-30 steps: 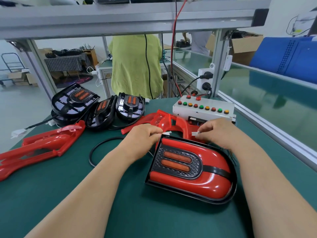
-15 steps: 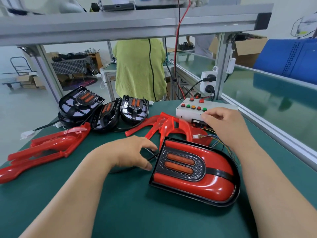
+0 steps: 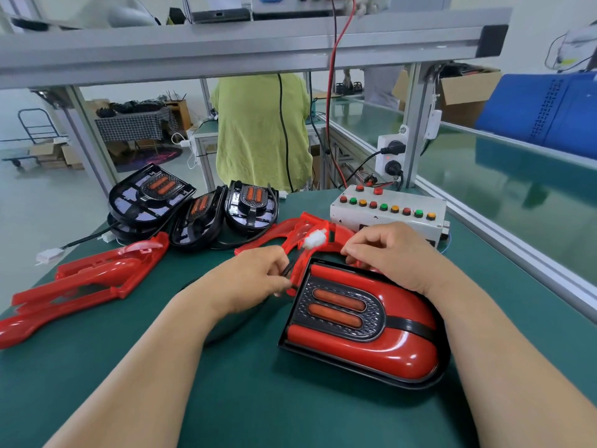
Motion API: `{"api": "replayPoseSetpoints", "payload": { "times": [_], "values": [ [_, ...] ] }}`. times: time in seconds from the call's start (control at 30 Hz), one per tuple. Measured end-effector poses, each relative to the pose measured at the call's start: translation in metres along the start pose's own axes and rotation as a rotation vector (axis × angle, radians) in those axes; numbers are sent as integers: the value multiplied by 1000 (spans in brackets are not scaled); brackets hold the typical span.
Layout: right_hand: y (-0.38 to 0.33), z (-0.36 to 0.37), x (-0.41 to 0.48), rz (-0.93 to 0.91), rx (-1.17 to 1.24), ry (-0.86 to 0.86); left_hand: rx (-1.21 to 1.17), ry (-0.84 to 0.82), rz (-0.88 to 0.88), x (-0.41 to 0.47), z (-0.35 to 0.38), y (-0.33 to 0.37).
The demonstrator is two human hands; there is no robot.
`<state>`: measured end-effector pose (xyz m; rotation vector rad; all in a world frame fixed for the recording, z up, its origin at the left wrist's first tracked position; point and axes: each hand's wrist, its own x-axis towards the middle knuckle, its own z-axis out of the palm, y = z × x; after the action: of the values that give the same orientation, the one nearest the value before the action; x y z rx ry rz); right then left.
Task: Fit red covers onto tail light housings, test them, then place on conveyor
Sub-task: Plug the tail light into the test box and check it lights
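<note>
The assembled tail light (image 3: 365, 328), a glossy red cover seated on a black plastic housing with two orange lens bars, lies flat on the green mat (image 3: 258, 399), right of centre and between the forearms. The left hand (image 3: 252, 279) pinches a thin black cable (image 3: 287, 270) between thumb and fingers, just beside the tail light's far-left corner; the cable runs up to a blurred white connector (image 3: 315, 239). The right hand (image 3: 391, 253) rests at the tail light's far edge with its fingers curled; what it holds, if anything, cannot be determined. The white test box (image 3: 365, 218), with rows of red, green and orange buttons, stands just behind the right hand; its markings are too small to read. A blue panel (image 3: 542, 114) at far right bears rows of marks, also illegible. Loose red covers (image 3: 97, 279) lie along the mat's left edge. Three uncovered black housings (image 3: 197, 224) lean together at the far-left side. An aluminium rail (image 3: 517, 250) borders the mat on the right, separating it from the green conveyor (image 3: 517, 195). Bare mat extends toward the near edge.
</note>
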<state>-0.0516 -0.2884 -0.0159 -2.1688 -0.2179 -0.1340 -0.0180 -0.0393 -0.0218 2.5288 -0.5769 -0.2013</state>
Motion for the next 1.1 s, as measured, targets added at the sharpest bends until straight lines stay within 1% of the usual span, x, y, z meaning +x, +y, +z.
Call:
{"api": "replayPoseSetpoints", "payload": {
  "times": [0.07,0.13,0.2,0.3,0.4,0.5,0.6,0.77,0.9,1.03,1.1],
  "values": [
    [0,0,0,-1,-9,-1,-112,28,-4,1,-2,3],
    [-1,1,0,0,6,5,-149,13,2,1,0,6],
    [-1,1,0,9,41,15,-240,2,15,2,6,10],
    [-2,2,1,9,47,20,-435,27,-42,4,14,16],
    [-3,3,0,0,38,18,-522,36,-69,6,17,21],
    [-3,3,0,-1,43,25,-522,13,-81,5,18,23],
    [-2,4,1,-4,48,37,-419,-31,-15,7,22,18],
    [-1,4,2,-7,24,41,-433,-54,62,7,23,17],
    [0,3,3,-11,24,35,-438,-77,89,7,24,18],
    [3,0,3,6,110,80,-405,-28,112,6,24,18],
    [5,-4,3,30,210,114,-423,-44,113,7,23,15]
  ]
}}
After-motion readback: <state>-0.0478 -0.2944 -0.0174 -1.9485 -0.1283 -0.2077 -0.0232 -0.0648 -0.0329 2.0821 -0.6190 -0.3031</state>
